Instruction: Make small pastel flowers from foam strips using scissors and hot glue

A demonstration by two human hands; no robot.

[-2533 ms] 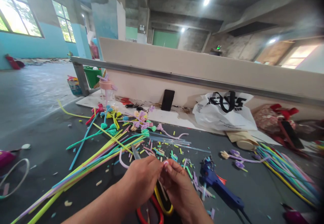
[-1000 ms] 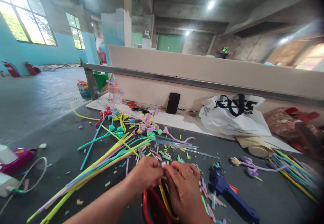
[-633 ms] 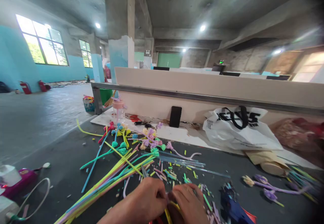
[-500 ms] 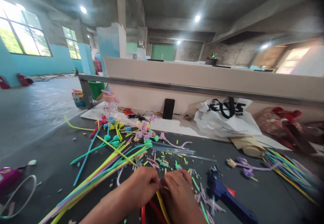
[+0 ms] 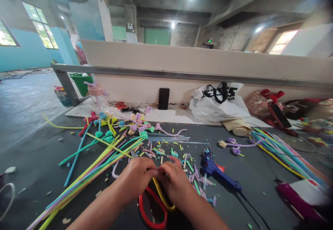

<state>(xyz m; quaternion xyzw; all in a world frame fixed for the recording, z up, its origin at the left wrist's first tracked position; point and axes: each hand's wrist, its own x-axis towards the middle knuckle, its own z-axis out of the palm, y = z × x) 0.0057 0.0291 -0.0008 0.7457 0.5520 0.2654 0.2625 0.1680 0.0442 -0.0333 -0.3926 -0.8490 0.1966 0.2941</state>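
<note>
**Lilac stem (image 5: 113,171) lying at the left hand (image 5: 139,173)**

The lilac stem is curving out on the left of the left hand, near the front centre of the dark worktable (image 5: 260,174); its other end is disappearing behind that hand. The left thumb and fingers are bending inward, their tips facing the right hand (image 5: 174,178). The right fingers are curling toward the left, one finger sitting raised on the far side. Both sets of fingertips are meeting and hiding whatever is between them; from where I am standing, I cannot tell whether either set is clamping on the stem or on a smaller piece.

Scissors (image 5: 156,197) are lying beneath the hands, the red and yellow handles pointing to the near side and a blade tip showing beyond the left hand. Cut pieces (image 5: 191,167) are scattering across the surface on the far side and to the right. A bundle of coloured stems (image 5: 91,174) is stretching diagonally to the near left. Fuzzy flower heads (image 5: 139,119) are clustering beyond it, with clear sticks (image 5: 177,140) lying to their right.

A blue glue gun (image 5: 221,176) is resting on its side to the right of the hands. At the far edge, a black phone (image 5: 163,99) is leaning against the pale panel (image 5: 182,58), and a white bag (image 5: 218,105) is slumping to its right.
</note>
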